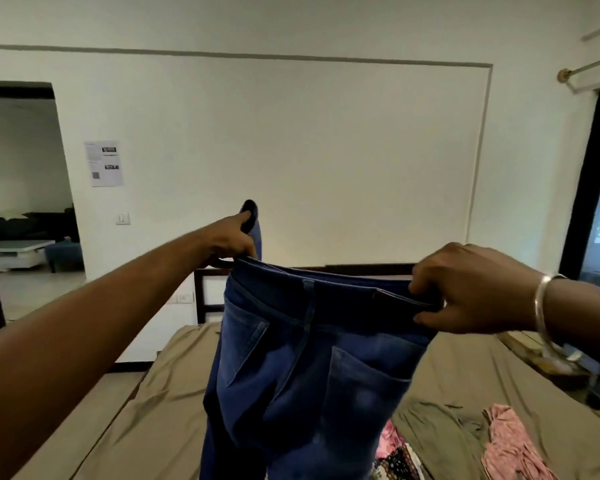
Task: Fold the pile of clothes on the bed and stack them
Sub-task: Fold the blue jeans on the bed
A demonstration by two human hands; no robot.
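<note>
A pair of blue jeans (291,375) hangs in the air above the bed (160,393), back pockets facing me, legs dropping out of view at the bottom. My left hand (231,237) grips the left end of the waistband, with a flap of denim sticking up past the fingers. My right hand (465,289), with a silver bangle on the wrist, pinches the right end of the waistband. A pink garment (510,441) lies crumpled on the bed at the lower right. A pink and black patterned cloth (395,455) lies just right of the jeans.
The bed has an olive-brown sheet and a dark wooden headboard (205,296) against the white wall. A doorway (25,202) opens at the left onto another room. A dark window frame (589,202) stands at the right.
</note>
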